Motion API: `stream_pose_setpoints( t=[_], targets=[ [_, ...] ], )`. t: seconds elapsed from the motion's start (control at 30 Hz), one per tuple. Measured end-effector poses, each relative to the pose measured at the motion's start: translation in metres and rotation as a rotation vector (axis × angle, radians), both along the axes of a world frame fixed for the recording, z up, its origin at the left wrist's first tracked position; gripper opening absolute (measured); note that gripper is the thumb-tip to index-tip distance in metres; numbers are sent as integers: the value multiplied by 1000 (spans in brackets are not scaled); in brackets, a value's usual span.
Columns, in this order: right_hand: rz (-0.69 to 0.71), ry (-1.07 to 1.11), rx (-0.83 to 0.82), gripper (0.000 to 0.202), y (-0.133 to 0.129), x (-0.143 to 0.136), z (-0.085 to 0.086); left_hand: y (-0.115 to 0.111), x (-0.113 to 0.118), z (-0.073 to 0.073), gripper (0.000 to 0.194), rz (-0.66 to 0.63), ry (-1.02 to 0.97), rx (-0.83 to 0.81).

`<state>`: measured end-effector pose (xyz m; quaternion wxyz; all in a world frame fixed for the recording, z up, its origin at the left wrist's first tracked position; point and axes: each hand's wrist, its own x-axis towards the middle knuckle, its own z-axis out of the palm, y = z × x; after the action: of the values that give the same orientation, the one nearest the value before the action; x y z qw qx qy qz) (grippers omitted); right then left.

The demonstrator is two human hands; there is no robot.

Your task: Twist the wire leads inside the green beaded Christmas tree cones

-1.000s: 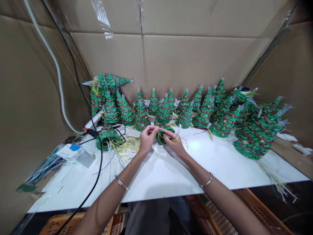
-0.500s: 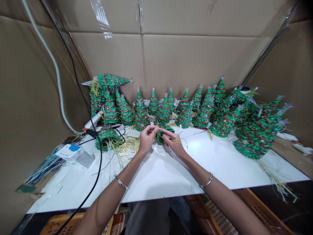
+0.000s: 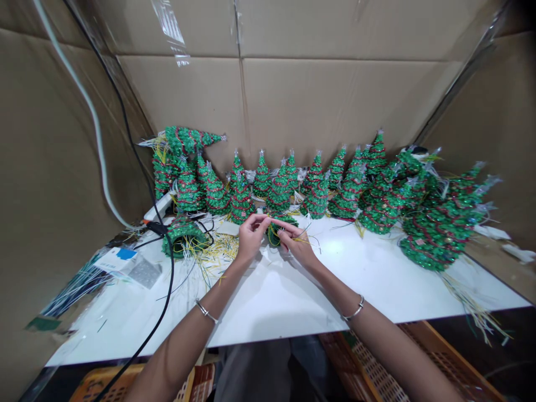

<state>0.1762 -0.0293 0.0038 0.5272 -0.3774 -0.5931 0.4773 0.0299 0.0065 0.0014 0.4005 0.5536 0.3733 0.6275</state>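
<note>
Your left hand pinches, apparently on thin wires, and your right hand curls closed round more of them beside the green tree at the frame's centre, so use light, even fingertip pressure to avoid tugging.

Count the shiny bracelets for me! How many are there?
2. One silver bracelet is around the left forearm, and a second bracelet is around the right forearm. Any others outside the picture can't be seen.

tree row behind left hand and right hand | wire scraps left, on table | basket apparently below table, right
</note>
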Motion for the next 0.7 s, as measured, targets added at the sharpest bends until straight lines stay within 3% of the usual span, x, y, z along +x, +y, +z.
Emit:
stream_pose_setpoints(
  t=[0.3,0.43,0.53,0.7],
  targets=[
    [-49,319,-78,33,12,-3,-7,15,-10,0,40,-184,-285,-215],
    [-75,299,-54,35,14,0,-5,19,-26,7,31,-247,9,-112],
    [-27,164,-10,38,14,4,-3,12,-29,17,20,-197,252,29],
    [19,-95,38,42,13,5,-3,-3,-17,25,13,-173,302,258]
  ],
)
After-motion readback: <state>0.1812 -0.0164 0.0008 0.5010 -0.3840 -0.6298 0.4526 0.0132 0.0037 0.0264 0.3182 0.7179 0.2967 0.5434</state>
